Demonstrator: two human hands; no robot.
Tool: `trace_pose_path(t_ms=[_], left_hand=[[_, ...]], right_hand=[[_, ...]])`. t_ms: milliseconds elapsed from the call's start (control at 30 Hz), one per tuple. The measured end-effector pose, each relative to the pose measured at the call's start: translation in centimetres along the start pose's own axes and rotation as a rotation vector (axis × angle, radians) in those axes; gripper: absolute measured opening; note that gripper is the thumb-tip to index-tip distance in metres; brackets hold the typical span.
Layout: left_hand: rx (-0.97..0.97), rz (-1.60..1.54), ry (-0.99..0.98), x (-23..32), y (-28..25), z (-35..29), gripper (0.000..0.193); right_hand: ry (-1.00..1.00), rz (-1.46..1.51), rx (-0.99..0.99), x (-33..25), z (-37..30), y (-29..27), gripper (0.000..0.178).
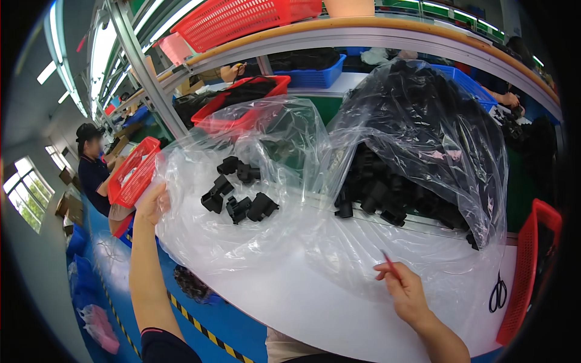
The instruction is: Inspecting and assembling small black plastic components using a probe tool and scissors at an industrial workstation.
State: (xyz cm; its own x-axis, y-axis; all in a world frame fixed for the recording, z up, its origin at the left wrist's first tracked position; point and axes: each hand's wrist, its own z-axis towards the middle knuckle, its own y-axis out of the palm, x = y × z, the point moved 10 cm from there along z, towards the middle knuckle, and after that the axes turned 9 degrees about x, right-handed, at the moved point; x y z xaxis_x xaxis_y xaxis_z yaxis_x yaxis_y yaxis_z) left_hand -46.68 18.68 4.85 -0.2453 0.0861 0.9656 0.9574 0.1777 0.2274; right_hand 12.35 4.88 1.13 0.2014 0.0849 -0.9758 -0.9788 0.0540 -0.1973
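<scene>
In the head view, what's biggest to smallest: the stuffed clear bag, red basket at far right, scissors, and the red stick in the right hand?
1. Stuffed clear bag
2. Far-right red basket
3. Scissors
4. Red stick, partly hidden by the right hand

Standing here, I count what look like two large clear plastic bags (436,130). Five or six small black moulded plastic parts (262,207) show in the left one; the right one's heap is too jumbled to number. I see one pair of black scissors (498,295), one slim red pen-like tool (390,265), four red plastic baskets (242,27).
</scene>
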Motion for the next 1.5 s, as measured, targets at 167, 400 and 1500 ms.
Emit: trace_pose_path(t_ms=[167, 400, 1500], left_hand=[[0.122, 0.141, 0.414, 8.7, 0.3, 0.4, 0.023], [0.963, 1.224, 0.899, 11.6, -8.9, -0.9, 0.058], [-0.665, 0.448, 0.513, -12.3, 50.8, -19.6, 0.017]], right_hand=[[-0.217, -0.177, -0.259, -5.0, 1.1, 9.5, 0.024], [-0.131, -0.24, -0.361, -3.2, 0.6, 11.3, 0.028], [0.247, 0.52, 0.036, 2.4, -2.3, -5.4, 0.053]])
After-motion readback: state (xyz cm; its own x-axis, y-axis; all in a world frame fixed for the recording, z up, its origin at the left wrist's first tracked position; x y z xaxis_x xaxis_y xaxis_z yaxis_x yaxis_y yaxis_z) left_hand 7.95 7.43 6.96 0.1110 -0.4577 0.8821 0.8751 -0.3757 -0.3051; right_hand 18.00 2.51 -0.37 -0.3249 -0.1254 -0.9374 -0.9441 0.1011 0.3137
